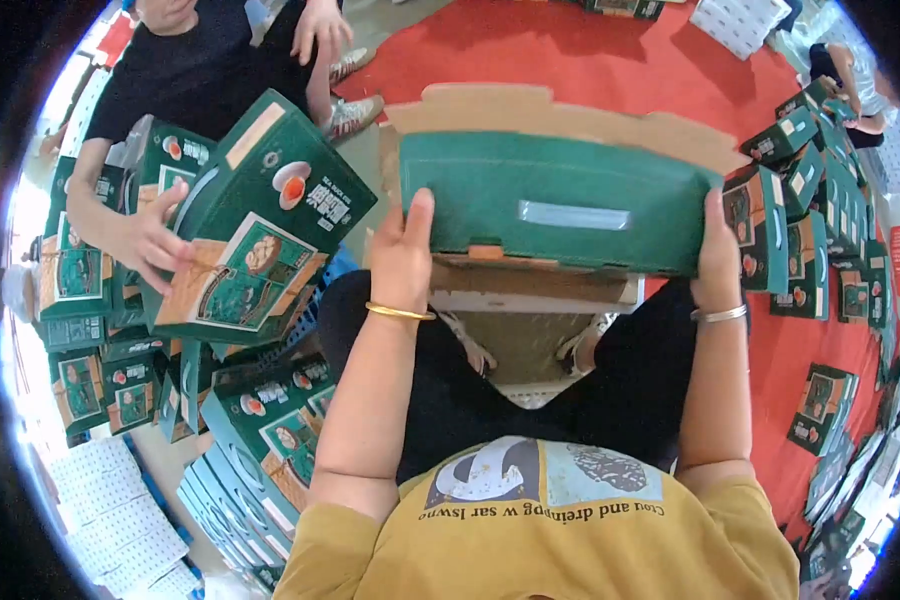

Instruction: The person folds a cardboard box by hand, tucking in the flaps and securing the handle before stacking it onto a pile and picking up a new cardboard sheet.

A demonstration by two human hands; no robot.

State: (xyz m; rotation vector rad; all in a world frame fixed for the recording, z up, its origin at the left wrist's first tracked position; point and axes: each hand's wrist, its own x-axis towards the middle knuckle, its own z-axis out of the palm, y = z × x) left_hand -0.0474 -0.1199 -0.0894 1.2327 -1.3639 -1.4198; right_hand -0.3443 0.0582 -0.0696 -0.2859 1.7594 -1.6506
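Our green box (560, 185) is held up in front of us, brown cardboard (485, 103) standing out past its far edge. Our left hand (400, 258) and right hand (716, 255) grip opposite ends, thumbs (422, 210) uppermost, other fingers mostly hidden. Even pressure should hold it level without denting. To our left, a co-worker's hand (148, 238) rests against a printed carton (310, 160).

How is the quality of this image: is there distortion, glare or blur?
Head view: fisheye bending, black corners, green boxes at right following the curved rim; head view: white glare with bluish fringes along the left edge; head view: the green carton between left hand and right hand looks slightly smeared, while the shirt print appears sharper.
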